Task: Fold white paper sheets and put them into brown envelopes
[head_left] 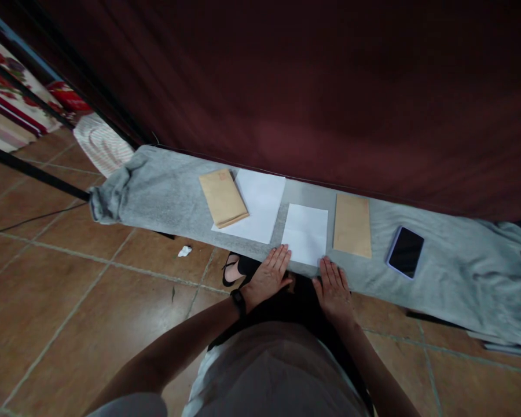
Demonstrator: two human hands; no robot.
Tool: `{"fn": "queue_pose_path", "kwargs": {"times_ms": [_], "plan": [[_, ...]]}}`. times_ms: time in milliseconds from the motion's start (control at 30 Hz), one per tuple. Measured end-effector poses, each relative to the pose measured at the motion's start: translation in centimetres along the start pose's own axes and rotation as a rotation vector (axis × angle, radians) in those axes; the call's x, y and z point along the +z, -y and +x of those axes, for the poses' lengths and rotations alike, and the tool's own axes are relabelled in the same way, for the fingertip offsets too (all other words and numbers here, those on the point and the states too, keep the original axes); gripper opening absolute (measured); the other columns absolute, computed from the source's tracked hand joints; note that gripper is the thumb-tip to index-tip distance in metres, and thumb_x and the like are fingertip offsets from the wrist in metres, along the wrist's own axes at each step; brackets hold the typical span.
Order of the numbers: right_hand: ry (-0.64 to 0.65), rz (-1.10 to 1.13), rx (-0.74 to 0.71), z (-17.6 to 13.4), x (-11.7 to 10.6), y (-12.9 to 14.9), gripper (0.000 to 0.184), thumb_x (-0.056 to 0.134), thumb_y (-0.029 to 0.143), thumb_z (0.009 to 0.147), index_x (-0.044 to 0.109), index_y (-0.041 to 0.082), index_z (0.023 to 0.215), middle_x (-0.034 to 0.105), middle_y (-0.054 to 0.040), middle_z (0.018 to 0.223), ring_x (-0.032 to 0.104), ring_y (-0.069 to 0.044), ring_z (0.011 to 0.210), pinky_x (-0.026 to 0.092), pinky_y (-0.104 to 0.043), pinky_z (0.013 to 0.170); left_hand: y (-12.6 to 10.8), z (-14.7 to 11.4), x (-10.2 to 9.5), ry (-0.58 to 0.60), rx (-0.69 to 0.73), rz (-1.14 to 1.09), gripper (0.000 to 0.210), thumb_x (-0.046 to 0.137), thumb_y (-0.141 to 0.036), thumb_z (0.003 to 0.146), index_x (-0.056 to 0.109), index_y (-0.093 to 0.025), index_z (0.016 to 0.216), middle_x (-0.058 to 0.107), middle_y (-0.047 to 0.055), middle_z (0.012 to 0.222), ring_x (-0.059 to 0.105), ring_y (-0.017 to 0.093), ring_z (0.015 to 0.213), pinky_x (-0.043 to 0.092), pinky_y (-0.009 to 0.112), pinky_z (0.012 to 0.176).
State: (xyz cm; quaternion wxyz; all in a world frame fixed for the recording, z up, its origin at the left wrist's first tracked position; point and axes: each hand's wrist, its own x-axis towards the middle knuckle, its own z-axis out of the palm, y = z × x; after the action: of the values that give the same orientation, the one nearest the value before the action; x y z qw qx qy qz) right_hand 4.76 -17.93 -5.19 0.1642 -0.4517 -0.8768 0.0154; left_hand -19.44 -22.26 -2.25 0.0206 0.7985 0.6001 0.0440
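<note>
A folded sheet of white paper (305,231) lies flat at the front edge of the cloth-covered bench. My left hand (270,272) rests at its near left corner, fingers stretched out and flat. At the near right corner lies my right hand (335,289), also flat with its fingers out. Neither hand grips anything. To the right of the paper is a single brown envelope (352,226). On the left, a stack of brown envelopes (223,198) sits partly over larger white sheets (263,202).
A phone (406,252) with a purple case lies right of the single envelope. Grey cloth (165,191) covers the narrow bench. A dark red curtain (286,87) hangs behind it. A crumpled white tissue (184,251) is on the tiled floor (91,307).
</note>
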Motion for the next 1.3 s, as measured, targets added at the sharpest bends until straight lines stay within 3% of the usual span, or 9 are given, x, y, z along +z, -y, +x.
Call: {"fn": "queue_pose_path", "kwargs": {"times_ms": [167, 333, 500, 633, 833, 1100, 1300], "plan": [[-0.015, 0.043, 0.055, 1.4, -0.3, 0.4, 0.061, 0.03, 0.041, 0.107, 0.023, 0.011, 0.159, 0.039, -0.016, 0.159, 0.032, -0.028, 0.149, 0.031, -0.051, 0.119, -0.1, 0.8, -0.2, -0.069, -0.037, -0.028, 0.067, 0.043, -0.04, 0.102, 0.026, -0.003, 0.155, 0.031, 0.021, 0.161, 0.02, 0.027, 0.153, 0.021, 0.047, 0.126], [0.027, 0.086, 0.024, 5.4, 0.2, 1.5, 0.059, 0.029, 0.039, 0.107, 0.023, 0.013, 0.16, 0.034, -0.0131, 0.162, 0.03, -0.025, 0.15, 0.029, -0.048, 0.122, -0.5, 4.6, 0.0, -0.143, -0.059, -0.064, 0.064, 0.037, -0.03, 0.101, 0.019, -0.008, 0.159, 0.028, 0.015, 0.164, 0.018, 0.024, 0.154, 0.021, 0.046, 0.126], [0.059, 0.064, 0.034, 8.9, 1.3, 2.0, 0.055, 0.024, 0.031, 0.107, 0.032, 0.01, 0.156, 0.038, -0.0148, 0.159, 0.03, -0.024, 0.15, 0.025, -0.05, 0.122, -0.1, 8.2, 1.0, -0.113, -0.076, -0.06, 0.065, 0.035, -0.021, 0.098, 0.017, -0.009, 0.159, 0.025, 0.015, 0.164, 0.016, 0.023, 0.154, 0.02, 0.047, 0.126], [0.037, 0.019, 0.059, 9.3, 1.8, 1.4, 0.056, 0.029, 0.035, 0.106, 0.037, 0.005, 0.153, 0.037, -0.0184, 0.159, 0.031, -0.028, 0.149, 0.026, -0.05, 0.121, 0.5, 8.8, 1.6, -0.115, -0.112, -0.057, 0.063, 0.037, -0.026, 0.1, 0.022, -0.004, 0.157, 0.026, 0.018, 0.163, 0.016, 0.025, 0.154, 0.021, 0.046, 0.126], [-0.011, -0.035, 0.153, 8.0, 2.2, 0.9, 0.065, 0.033, 0.045, 0.105, 0.03, 0.003, 0.156, 0.035, -0.0217, 0.159, 0.033, -0.031, 0.148, 0.03, -0.049, 0.119, 1.0, 8.4, 1.8, -0.145, -0.225, -0.055, 0.062, 0.035, -0.037, 0.103, 0.03, -0.002, 0.154, 0.031, 0.021, 0.16, 0.021, 0.028, 0.153, 0.024, 0.047, 0.125], [-0.022, -0.026, 0.19, 7.6, 2.0, 1.0, 0.062, 0.032, 0.04, 0.106, 0.032, 0.002, 0.155, 0.035, -0.0222, 0.159, 0.032, -0.031, 0.149, 0.031, -0.049, 0.119, 0.6, 8.4, 1.0, -0.164, -0.343, -0.05, 0.06, 0.033, -0.033, 0.104, 0.03, 0.002, 0.153, 0.032, 0.024, 0.159, 0.023, 0.031, 0.152, 0.025, 0.05, 0.124], [0.029, 0.065, 0.106, 11.7, 1.6, 0.4, 0.056, 0.024, 0.033, 0.107, 0.034, 0.005, 0.155, 0.034, -0.0167, 0.161, 0.029, -0.028, 0.151, 0.027, -0.048, 0.121, 0.7, 12.0, 0.4, -0.117, -0.22, -0.065, 0.058, 0.031, -0.026, 0.102, 0.029, -0.006, 0.156, 0.028, 0.014, 0.164, 0.017, 0.024, 0.154, 0.02, 0.044, 0.127]]}}
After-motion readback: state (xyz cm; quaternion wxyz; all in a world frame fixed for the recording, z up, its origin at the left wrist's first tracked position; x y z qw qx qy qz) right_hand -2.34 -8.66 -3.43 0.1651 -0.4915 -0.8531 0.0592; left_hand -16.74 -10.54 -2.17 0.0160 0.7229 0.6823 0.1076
